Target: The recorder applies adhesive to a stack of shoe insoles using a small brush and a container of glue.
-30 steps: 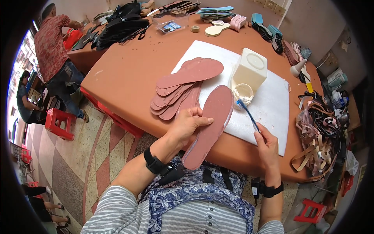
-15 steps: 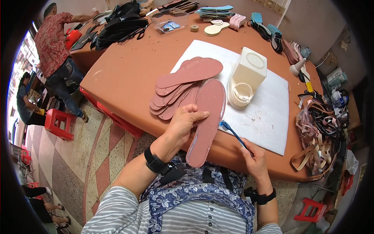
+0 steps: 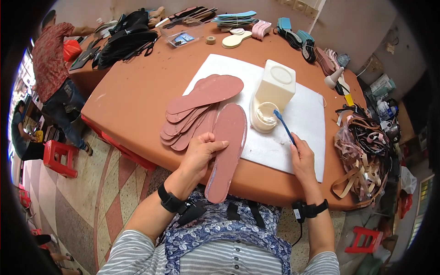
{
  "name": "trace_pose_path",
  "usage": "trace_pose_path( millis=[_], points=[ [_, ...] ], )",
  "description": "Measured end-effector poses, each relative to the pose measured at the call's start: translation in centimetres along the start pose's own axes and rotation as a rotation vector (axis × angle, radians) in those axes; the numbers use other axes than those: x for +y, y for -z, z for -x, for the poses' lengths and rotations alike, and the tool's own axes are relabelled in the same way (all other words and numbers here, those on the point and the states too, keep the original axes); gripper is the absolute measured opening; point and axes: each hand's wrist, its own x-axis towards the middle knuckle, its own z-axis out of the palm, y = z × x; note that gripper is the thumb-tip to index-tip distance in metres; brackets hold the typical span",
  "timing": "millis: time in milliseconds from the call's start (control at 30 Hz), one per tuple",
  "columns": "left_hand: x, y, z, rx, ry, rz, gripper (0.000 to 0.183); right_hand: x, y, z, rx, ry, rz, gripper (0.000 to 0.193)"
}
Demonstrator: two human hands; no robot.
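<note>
Pinched between the thumb and fingers of my left hand point(image 3: 201, 153) is a reddish-brown insole point(image 3: 228, 146), with a whitish wet-looking band along parts of its edge. My right hand point(image 3: 302, 158) grips a blue brush point(image 3: 285, 126) that looks like a toothbrush. Its head is at the rim of the round cup on a cream glue dispenser point(image 3: 275, 85), and whitish stuff coats the cup inside. Left of the dispenser, a fanned stack of similar insoles point(image 3: 204, 94) lies partly on a white foam sheet point(image 3: 305, 151) and partly on the brown tabletop.
Along the back lie black straps point(image 3: 126, 46), a clear plastic box point(image 3: 183, 34), a tape roll point(image 3: 210, 40) and bundled blue insoles point(image 3: 233, 20). A tangle of straps point(image 3: 362, 151) sits at the right edge. One person point(image 3: 52, 59) stands at the far left near a red stool point(image 3: 61, 158).
My right hand has carried the brush up and away from the insole's edge to the dispenser cup. My left hand still holds the insole. The whole view has shifted slightly.
</note>
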Motion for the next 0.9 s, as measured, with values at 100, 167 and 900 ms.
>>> trace_pose_path(
  millis=[100,167,900],
  points=[
    [-0.2,0.2,-0.2,0.002,0.002,-0.009,0.014,0.1,-0.7,-0.3,-0.005,0.006,0.001,0.032],
    [0.0,0.1,-0.1,0.008,0.002,0.003,0.014,0.3,-1.0,-0.3,0.0,0.01,-0.003,0.032],
    [-1.6,0.7,-1.6,0.01,-0.058,0.011,0.022,-0.1,1.3,3.4,0.092,0.034,0.165,0.044]
  ],
)
